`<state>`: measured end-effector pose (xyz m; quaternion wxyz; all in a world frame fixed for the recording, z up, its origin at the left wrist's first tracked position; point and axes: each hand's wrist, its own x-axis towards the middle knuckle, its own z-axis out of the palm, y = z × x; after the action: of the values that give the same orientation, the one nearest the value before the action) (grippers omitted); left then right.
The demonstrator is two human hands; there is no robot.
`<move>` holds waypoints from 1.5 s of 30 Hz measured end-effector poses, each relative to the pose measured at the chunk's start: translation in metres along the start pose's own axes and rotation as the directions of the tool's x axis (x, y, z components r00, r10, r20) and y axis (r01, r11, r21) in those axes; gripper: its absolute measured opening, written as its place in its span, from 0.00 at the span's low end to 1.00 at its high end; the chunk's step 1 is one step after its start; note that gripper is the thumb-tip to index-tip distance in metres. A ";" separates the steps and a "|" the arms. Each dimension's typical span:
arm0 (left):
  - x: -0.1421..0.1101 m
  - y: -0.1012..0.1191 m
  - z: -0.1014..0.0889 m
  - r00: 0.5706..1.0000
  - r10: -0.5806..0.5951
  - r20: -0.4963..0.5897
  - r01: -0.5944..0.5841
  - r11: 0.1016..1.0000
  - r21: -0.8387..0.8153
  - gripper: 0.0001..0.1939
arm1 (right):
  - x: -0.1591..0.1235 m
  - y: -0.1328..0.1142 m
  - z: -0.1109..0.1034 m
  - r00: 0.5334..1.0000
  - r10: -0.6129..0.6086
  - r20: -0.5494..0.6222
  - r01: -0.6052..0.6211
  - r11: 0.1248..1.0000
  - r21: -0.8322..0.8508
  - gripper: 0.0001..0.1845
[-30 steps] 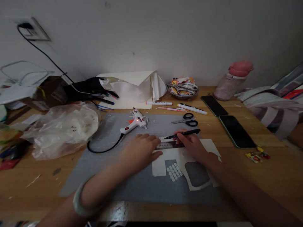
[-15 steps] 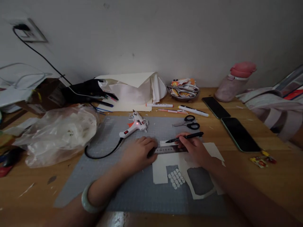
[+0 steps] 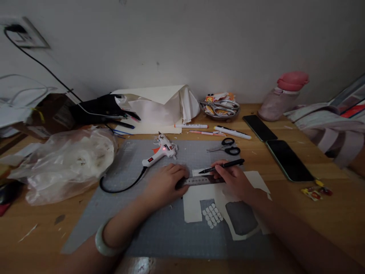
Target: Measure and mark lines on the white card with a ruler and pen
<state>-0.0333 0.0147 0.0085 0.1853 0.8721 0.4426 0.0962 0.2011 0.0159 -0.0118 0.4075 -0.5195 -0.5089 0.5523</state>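
My left hand (image 3: pixel 169 182) is closed on the left end of a steel ruler (image 3: pixel 201 180), which lies flat across white card. In my right hand (image 3: pixel 235 182) is a black pen (image 3: pixel 228 165), its tip pointing left above the ruler's far edge; these fingers also rest by the ruler's right end. A narrow marked strip of card (image 3: pixel 197 171) shows just beyond the ruler. Below the hands lie a cut white card (image 3: pixel 194 209), a cluster of small rounded white pieces (image 3: pixel 212 215) and a card with a large cut-out hole (image 3: pixel 239 236).
On the grey cutting mat (image 3: pixel 154 236) lie a white glue gun (image 3: pixel 159 152) with its light on and black-handled scissors (image 3: pixel 228 146). Markers (image 3: pixel 232 132), two phones (image 3: pixel 289 161), a pink bottle (image 3: pixel 281 99), a bowl (image 3: pixel 219 110) with scissors, and a plastic bag (image 3: pixel 71 163) stand around it.
The view has shifted slightly. Both hands keep nearly the same places, with the ruler still under the left one and the pen still in the right.
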 end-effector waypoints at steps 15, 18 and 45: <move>0.000 0.001 0.000 1.000 0.018 -0.006 -0.018 1.000 0.017 0.08 | -0.002 -0.001 -0.001 0.997 -0.039 0.066 0.042 0.998 -0.044 0.19; 0.000 0.001 0.000 1.000 0.016 -0.010 -0.016 1.000 0.018 0.08 | -0.002 0.001 -0.001 0.995 -0.045 0.092 0.050 0.997 -0.050 0.18; -0.001 0.006 -0.004 0.998 0.055 0.039 -0.056 0.997 0.047 0.11 | -0.002 0.009 -0.006 0.972 -0.165 0.167 0.207 0.938 -0.277 0.16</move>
<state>-0.0307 0.0116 0.0142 0.1698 0.8900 0.4168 0.0740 0.2081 0.0135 -0.0196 0.3394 -0.4831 -0.6594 0.4654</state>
